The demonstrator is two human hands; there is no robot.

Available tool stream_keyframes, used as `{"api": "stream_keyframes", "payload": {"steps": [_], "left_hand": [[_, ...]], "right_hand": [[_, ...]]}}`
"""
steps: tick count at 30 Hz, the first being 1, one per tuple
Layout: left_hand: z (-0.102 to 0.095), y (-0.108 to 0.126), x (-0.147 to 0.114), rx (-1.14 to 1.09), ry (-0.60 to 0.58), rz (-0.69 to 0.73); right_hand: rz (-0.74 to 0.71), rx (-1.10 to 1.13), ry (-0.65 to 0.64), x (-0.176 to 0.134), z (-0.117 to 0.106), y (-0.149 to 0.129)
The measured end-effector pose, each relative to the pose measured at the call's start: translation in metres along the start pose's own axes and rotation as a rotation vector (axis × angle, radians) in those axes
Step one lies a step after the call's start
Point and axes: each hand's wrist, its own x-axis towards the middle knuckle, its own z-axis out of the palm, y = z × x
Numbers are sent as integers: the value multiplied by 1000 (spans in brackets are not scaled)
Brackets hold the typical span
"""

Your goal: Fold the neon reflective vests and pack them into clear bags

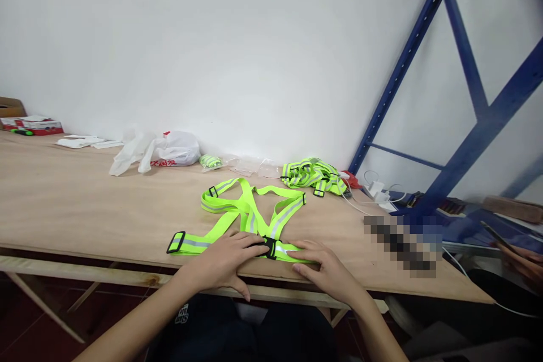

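Observation:
A neon-yellow reflective safety harness point(246, 199) with grey stripes lies spread on the wooden table, its shoulder straps forming loops. Along the table's near edge runs its waist strap, with a black buckle point(270, 247) in the middle and a black slider point(175, 242) at the left end. My left hand point(231, 260) rests on the strap, fingers stretched out to the buckle and thumb held apart. On the strap's right part lies my right hand point(326, 268), fingers extended, thumb away from them at the near edge. Its palm hides the strap's right end.
Against the wall sit a pile of similar harnesses point(314, 174), a bagged one point(211, 162) and a white plastic bag point(180, 148). White chargers point(377, 191) with cables lie by a blue metal rack point(401, 68). Another person's hand point(524, 263) holds a phone at far right.

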Motion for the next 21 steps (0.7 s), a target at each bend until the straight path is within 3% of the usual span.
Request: {"api": "stream_keyframes", "payload": {"steps": [6,13,17,21], "left_hand": [[2,3,-1,12,-12,-14],[4,25,8,186,8,-76],[6,28,11,190,31,-88],[9,24,10,168,44,-63]], "right_hand": [[29,93,31,5,-23,7],[114,31,255,87,-71,89],[131,66,251,132,-65,124],[139,101,240,153,-51,136]]}}
